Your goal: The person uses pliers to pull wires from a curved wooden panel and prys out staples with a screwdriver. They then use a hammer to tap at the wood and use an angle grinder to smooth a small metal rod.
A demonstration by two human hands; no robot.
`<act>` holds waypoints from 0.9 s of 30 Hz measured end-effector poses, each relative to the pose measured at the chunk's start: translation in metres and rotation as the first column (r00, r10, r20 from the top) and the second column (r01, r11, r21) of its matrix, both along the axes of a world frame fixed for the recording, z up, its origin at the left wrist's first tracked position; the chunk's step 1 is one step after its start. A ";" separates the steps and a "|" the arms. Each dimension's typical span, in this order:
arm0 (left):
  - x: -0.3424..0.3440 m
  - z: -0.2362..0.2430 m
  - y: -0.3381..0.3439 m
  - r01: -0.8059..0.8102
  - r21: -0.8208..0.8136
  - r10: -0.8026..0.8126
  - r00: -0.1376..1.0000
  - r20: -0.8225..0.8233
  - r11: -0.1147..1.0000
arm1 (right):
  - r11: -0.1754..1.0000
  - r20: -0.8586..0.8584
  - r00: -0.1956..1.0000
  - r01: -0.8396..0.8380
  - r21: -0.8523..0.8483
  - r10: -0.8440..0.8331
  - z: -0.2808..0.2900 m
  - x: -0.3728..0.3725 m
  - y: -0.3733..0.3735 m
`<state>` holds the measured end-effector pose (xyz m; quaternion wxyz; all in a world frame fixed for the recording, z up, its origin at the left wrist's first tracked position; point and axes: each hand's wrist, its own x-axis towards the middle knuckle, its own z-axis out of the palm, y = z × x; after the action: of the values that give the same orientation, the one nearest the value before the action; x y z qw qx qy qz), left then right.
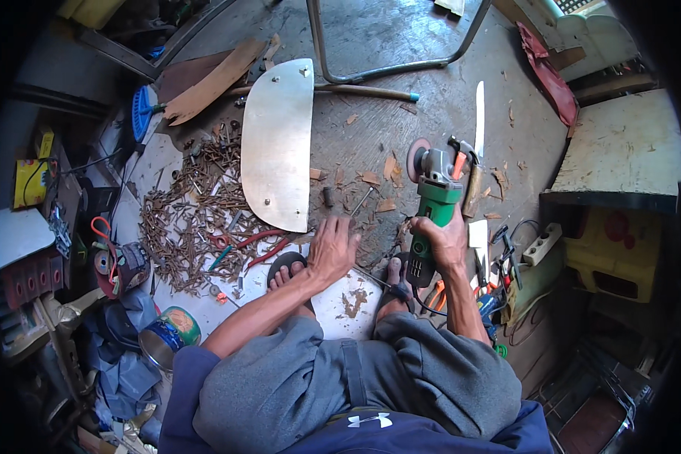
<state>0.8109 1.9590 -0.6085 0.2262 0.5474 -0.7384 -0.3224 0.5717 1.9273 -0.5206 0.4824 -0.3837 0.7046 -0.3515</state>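
Observation:
My right hand [443,238] is wrapped round a green angle grinder [435,208], its disc tilted up on the left. My left hand [333,250] has loosely bent, parted fingers beside a long bolt [365,198]; any contact is unclear. Above it lies a flat pale board [276,144] with small metal fittings. Rusty nails and screws [174,234] are heaped to its left, with red-handled pliers [268,250]. Behind the grinder are a hammer [473,163] and a long blade [480,113]. A cleaver-like blade [477,242] is beside my right wrist.
A bent metal tube frame [386,72] stands ahead on the littered floor. Tins [166,340], a blue brush [142,113] and clutter line the left. A pale cabinet [613,136], yellow container [605,257] and power strip [541,242] are right. My sandalled feet [393,280] flank a white tile.

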 end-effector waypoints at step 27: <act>-0.012 -0.032 -0.014 -0.045 -0.069 0.061 0.968 0.244 0.997 | 0.976 0.123 0.981 0.124 0.181 -0.147 -0.017 -0.036 0.047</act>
<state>0.7993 1.9450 -0.6400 0.1584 0.5953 -0.7557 -0.2226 0.5362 1.9740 -0.5378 0.5353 -0.2669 0.7226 -0.3466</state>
